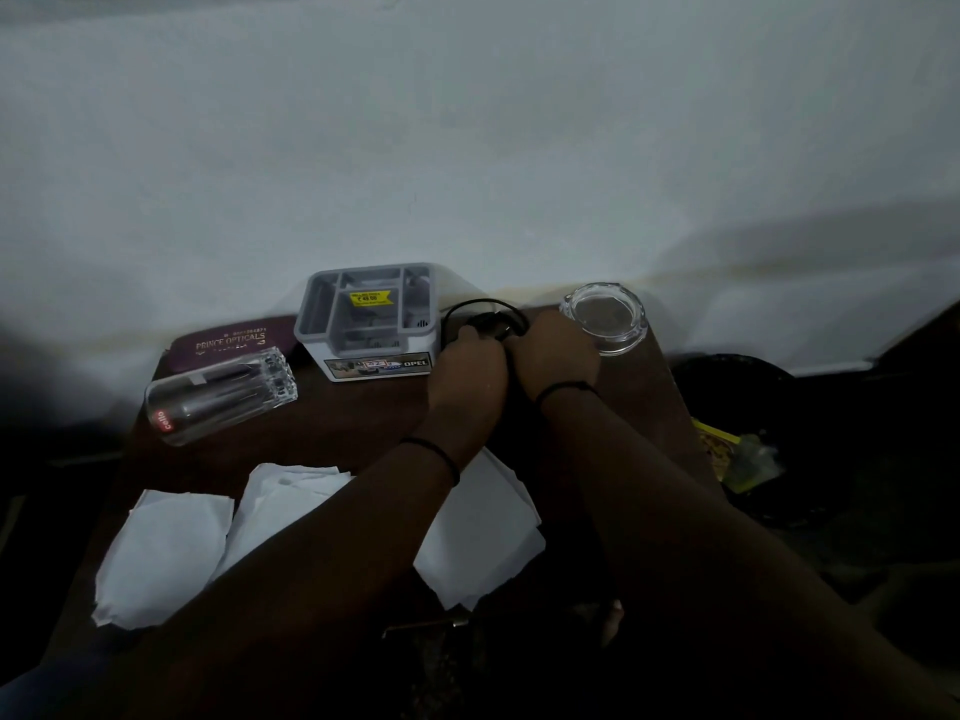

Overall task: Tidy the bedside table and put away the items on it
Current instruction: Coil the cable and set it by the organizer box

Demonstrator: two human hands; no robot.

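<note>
A dim view looks down on a dark wooden surface (332, 423) set against a pale wall. At its back left lies a maroon spectacle case (228, 343) stamped "PRINCE OPTICALS" in gold. In front of it a clear ribbed drinking glass (221, 396) lies on its side, with a red "cello" sticker near its rim. A grey plastic organiser (369, 322) with several compartments stands at the back centre, bearing a yellow price sticker and a strip reading "OPEL". Just right of it, the left hand (467, 368) and right hand (553, 356) meet, both curled around a thin black cable (485, 317) looped between them. A round clear glass ashtray (605, 317) sits just beyond the right hand. Crumpled white tissues (166, 553) lie nearer, under the forearms.
</note>
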